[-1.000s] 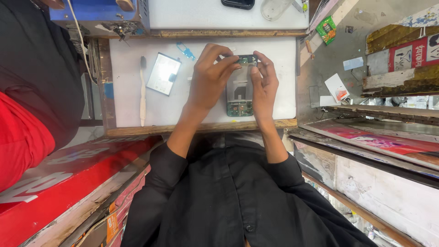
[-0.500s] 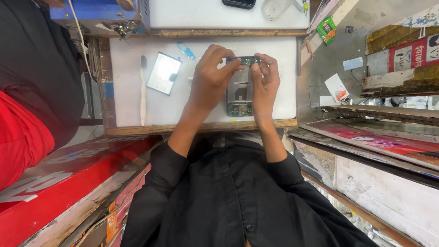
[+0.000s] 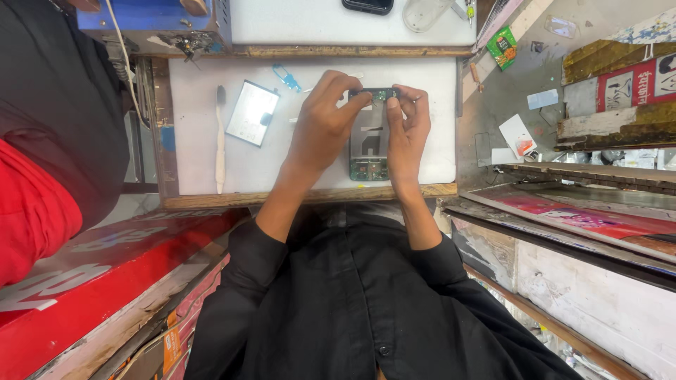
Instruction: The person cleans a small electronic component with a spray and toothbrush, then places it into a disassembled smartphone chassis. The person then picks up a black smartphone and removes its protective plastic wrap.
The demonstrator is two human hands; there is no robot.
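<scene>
Hands (image 3: 320,130) (image 3: 408,130) pinch opened phone (image 3: 369,144); toothbrush (image 3: 220,141), metal plate (image 3: 252,112) lie well left.

On the desk (image 3: 204,169) the opened phone (image 3: 369,144) lies between my left hand (image 3: 320,130) and right hand (image 3: 408,134). Left of it lies the battery (image 3: 252,112), then the toothbrush (image 3: 220,141). The tweezers (image 3: 286,77) lie behind the battery.

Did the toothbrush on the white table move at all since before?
No. The toothbrush lies in the same spot on the white table, parallel to its left edge, beside the flat silver battery, as before.
</scene>
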